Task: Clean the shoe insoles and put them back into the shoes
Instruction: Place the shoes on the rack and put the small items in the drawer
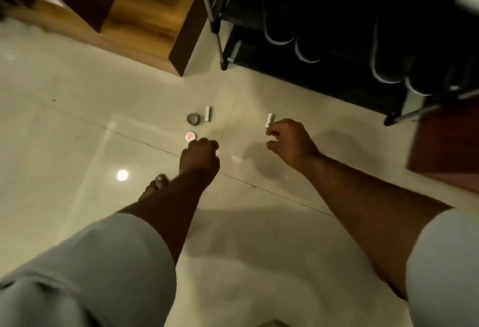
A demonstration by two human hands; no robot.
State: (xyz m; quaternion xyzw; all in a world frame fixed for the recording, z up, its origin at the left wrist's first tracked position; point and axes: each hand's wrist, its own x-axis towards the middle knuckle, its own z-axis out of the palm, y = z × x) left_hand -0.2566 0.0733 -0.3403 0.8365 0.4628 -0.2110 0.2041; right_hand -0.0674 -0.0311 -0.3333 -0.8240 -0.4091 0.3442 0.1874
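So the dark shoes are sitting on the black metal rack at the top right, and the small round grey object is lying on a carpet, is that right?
Not quite. The head view shows the small round grey object lying on the glossy pale tiled floor, not on a carpet. The rest holds: the dark shoes sit on the black metal rack at the top right.

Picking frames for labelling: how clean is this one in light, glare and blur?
Head view: dim, warm light; a round lamp glare spot on the glossy floor; both hands soft with blur; the shoe rack nearly black; straight edges bend toward the corners.
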